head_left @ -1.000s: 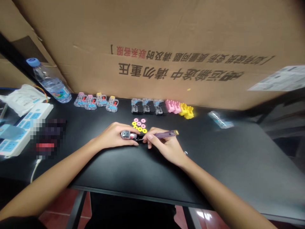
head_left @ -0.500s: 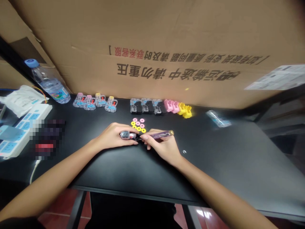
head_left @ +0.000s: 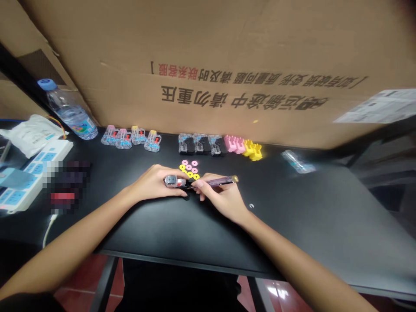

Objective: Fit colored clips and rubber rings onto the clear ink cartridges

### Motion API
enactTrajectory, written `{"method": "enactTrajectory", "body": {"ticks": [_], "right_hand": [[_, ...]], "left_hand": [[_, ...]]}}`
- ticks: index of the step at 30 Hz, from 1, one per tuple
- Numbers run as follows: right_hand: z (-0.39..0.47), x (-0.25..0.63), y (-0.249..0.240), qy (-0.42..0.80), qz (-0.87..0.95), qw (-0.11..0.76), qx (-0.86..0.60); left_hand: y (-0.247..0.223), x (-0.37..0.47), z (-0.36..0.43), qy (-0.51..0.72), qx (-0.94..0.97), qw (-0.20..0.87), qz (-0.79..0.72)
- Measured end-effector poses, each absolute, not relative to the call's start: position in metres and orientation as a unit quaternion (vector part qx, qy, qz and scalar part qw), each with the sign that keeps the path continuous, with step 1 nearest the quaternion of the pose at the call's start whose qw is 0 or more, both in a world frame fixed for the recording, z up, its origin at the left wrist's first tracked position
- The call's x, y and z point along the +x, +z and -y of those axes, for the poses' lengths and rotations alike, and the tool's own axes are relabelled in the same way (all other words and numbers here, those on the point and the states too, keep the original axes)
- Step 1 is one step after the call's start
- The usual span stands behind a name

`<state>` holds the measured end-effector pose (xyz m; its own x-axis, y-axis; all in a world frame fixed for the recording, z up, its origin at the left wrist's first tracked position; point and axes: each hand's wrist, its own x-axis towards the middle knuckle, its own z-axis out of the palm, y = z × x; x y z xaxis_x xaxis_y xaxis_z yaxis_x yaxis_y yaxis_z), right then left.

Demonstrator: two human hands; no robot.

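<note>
My left hand [head_left: 154, 184] is closed around a small clear plastic device [head_left: 170, 181] with a grey-black end, a red spot and a dark part toward its right. In my right hand [head_left: 221, 197] is a slim pen-shaped tool [head_left: 221, 182] with a purplish handle and a gold end, gripped like a pen. Its thin tip reaches the dark side of the device; the exact contact is hidden by fingers. A small black round piece [head_left: 186, 198] shows just under my left fingertips. Pink rings [head_left: 194, 163] and yellow rings [head_left: 190, 174] lie just beyond my hands.
Along the cardboard [head_left: 130, 52] stand clear devices with pink or yellow tops [head_left: 152, 142], black-and-clear devices [head_left: 202, 144], pink parts [head_left: 234, 144] and yellow parts [head_left: 253, 150]. A water bottle [head_left: 76, 117] and power strip [head_left: 35, 173] are left; a white C-shaped clip [head_left: 251, 206] lies right.
The small black round piece now shows below my left fingertips. The tool has shifted slightly down and its gold end a little right. The view has moved slightly; both grips stay the same.
</note>
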<state>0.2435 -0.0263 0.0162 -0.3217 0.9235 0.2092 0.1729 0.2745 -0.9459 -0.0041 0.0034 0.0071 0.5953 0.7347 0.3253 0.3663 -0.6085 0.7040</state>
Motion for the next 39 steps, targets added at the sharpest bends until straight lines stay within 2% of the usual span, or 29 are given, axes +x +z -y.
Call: {"method": "enactTrajectory", "body": {"ticks": [10,13,18,21,26,33,36,39], "right_hand": [[0.016,0.266,0.025,0.436,0.726,0.367,-0.386],[0.018,0.262,0.023,0.404,0.762,0.323,-0.389],[0.022,0.258,0.02,0.366,0.806,0.283,-0.369],[0.019,0.259,0.016,0.318,0.824,0.293,-0.366],[0.012,0.265,0.014,0.229,0.841,0.328,-0.364],[0.003,0.276,0.022,0.109,0.794,0.466,-0.375],[0.002,0.272,0.019,0.12,0.804,0.449,-0.373],[0.007,0.267,0.016,0.14,0.838,0.383,-0.363]], "left_hand": [[0.022,-0.006,-0.001,0.416,0.752,0.235,-0.453],[0.021,-0.007,-0.005,0.445,0.702,0.266,-0.488],[0.018,-0.006,-0.011,0.457,0.616,0.384,-0.514],[0.018,-0.005,-0.014,0.468,0.569,0.436,-0.517],[0.013,-0.007,-0.019,0.485,0.538,0.465,-0.509],[0.002,-0.006,-0.015,0.439,0.611,0.456,-0.475],[0.003,0.001,-0.007,0.414,0.663,0.455,-0.426],[0.006,0.009,0.002,0.403,0.698,0.427,-0.409]]}}
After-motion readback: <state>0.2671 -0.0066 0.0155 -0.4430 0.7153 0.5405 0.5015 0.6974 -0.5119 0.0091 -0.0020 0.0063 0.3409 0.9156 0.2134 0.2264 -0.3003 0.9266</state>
